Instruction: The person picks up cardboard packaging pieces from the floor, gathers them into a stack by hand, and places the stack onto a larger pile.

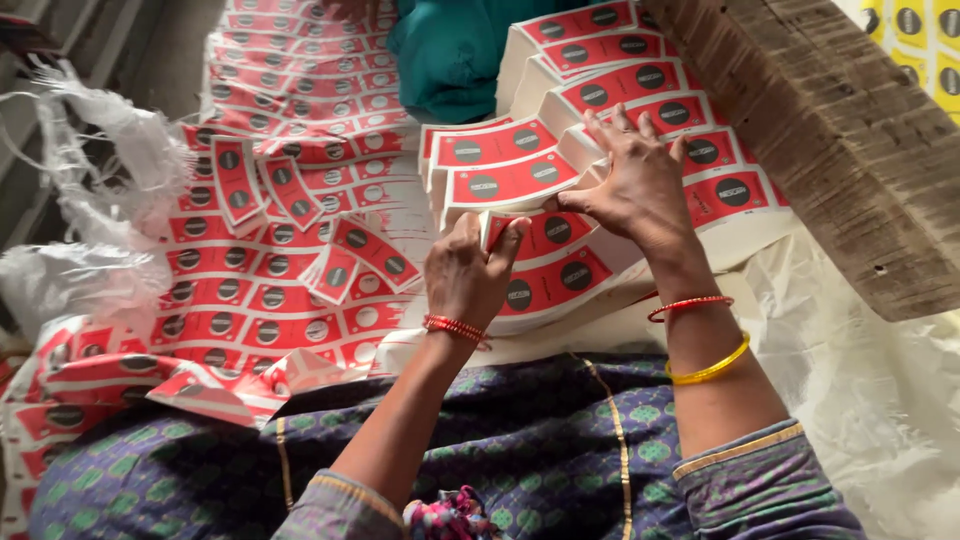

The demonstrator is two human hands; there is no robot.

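My left hand point(468, 272) pinches the near end of a thick stack of red and white printed labels point(560, 275) that lies in front of me. My right hand point(635, 185) rests flat on top of the same stack, fingers spread and pointing away. More bundles of the same labels point(505, 165) stand side by side just beyond my hands, edges up. Both wrists wear red thread bangles, and the right also has a yellow one.
Uncut sheets of red labels point(270, 250) cover the floor to the left. A rough wooden beam point(830, 130) slants across the upper right. White plastic sacking point(90, 220) lies at the left edge. A person in teal cloth point(450, 55) sits beyond the bundles.
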